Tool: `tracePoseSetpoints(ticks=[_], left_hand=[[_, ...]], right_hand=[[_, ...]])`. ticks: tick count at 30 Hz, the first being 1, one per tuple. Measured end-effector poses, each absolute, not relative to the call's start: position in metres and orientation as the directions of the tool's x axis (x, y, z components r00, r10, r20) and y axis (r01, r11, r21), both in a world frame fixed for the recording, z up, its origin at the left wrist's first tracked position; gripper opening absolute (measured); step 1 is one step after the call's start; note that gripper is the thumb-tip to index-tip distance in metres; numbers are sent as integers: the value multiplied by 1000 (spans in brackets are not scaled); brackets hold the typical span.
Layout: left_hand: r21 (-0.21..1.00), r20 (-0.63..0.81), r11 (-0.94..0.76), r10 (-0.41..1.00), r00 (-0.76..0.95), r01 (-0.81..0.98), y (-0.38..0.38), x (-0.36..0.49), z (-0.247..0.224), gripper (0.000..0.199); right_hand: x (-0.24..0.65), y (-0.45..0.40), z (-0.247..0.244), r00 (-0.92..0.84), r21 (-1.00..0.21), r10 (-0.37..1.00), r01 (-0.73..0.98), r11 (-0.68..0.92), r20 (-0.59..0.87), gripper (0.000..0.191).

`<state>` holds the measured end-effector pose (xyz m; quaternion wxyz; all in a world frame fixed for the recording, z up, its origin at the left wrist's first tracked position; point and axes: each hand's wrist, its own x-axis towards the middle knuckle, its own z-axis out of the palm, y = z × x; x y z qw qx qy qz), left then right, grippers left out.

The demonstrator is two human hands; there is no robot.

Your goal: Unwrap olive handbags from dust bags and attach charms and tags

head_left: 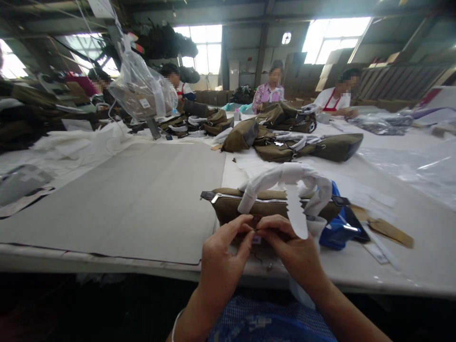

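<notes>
1. Sitting right at the front of an olive bag (pixel 230 209): my left hand (pixel 224 249) and right hand (pixel 294 247), fingertips practically meeting.
2. Thumb and fingers are bunched close on each hand, but whatever's between them is too tiny, so I can't tell if they're gripping anything. A little white label (pixel 256 240) peeks out just below.
3. The bag's upright near the front edge of the white table (pixel 420 270), zipper (pixel 256 198) along the top, handles (pixel 285 175) wrapped in white, with a toothed white strip (pixel 296 213) hanging off.
4. Blue plastic (pixel 337 232) is beside its right end, tan tags (pixel 390 232) past that.
5. Big grey sheet (pixel 117 199) lies to the left, and more olive bags (pixel 278 147) are piled farther back.
</notes>
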<state>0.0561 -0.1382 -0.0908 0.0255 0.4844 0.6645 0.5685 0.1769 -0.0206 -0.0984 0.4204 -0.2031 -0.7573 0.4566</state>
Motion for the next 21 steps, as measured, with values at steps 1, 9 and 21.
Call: tracePoseSetpoints(ticks=[1, 9, 21], left_hand=[[775, 520, -114, 674, -525, 622, -138, 56, -91, 35], [752, 529, -117, 695, -487, 649, -141, 57, -94, 35], [697, 582, -94, 654, -484, 711, -140, 57, -96, 26]], right_hand=[[177, -20, -98, -566, -846, 676, -75, 527, 472, 6], [183, -22, -100, -552, -628, 510, -33, 778, 660, 21], [182, -23, -95, -564, -604, 477, -49, 795, 674, 16]])
